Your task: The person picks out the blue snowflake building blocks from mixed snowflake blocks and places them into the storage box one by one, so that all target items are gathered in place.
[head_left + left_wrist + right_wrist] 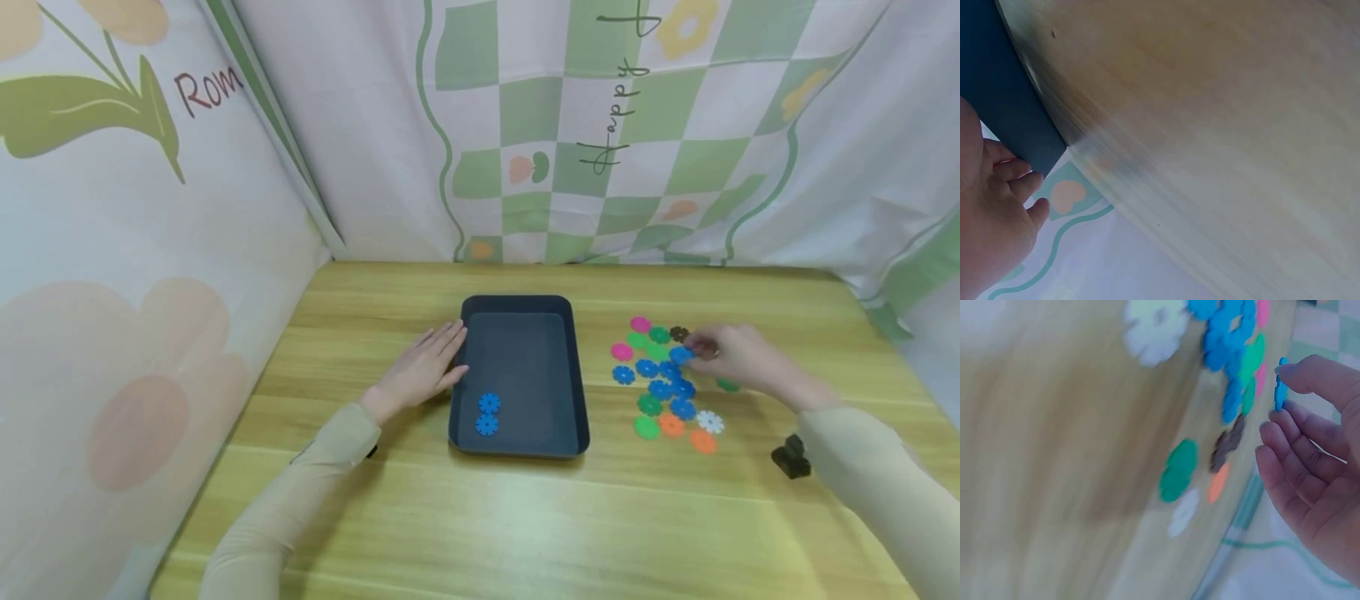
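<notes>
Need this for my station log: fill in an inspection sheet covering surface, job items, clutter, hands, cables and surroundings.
Surface: yellowish wood-grain tabletop.
Job's things: dark rectangular tray with raised walls, two round blue notched discs inside; loose flat blue, green, pink, orange, white and brown discs lie to its right.
Clutter: small black object by the beige right cuff; can't tell whether it rests on the tabletop.
Left hand: touches the tray's left side.
Right hand: pinches a thin blue disc.
Cables: nothing seen.
Surroundings: white fabric hangings printed with flowers and green checks.
</notes>
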A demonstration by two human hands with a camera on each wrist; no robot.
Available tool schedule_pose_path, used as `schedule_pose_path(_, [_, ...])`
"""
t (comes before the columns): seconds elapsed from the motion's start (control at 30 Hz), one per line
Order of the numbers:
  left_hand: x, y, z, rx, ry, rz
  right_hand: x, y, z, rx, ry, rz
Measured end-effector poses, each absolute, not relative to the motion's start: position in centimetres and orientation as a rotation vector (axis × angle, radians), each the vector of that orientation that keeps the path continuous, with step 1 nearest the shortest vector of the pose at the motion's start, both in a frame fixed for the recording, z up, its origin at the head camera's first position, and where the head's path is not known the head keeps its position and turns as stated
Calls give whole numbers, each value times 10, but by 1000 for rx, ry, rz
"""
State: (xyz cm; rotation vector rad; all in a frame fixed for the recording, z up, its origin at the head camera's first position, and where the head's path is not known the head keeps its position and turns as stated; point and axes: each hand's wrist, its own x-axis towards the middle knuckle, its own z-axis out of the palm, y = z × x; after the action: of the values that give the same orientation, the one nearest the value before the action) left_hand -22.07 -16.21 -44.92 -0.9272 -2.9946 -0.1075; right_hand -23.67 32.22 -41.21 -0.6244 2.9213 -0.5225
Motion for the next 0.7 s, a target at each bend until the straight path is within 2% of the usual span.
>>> schedule_pose_path(0.7, [-222, -162, -449, -934, -3002, -84, -249, 220, -384, -800, 2849, -626])
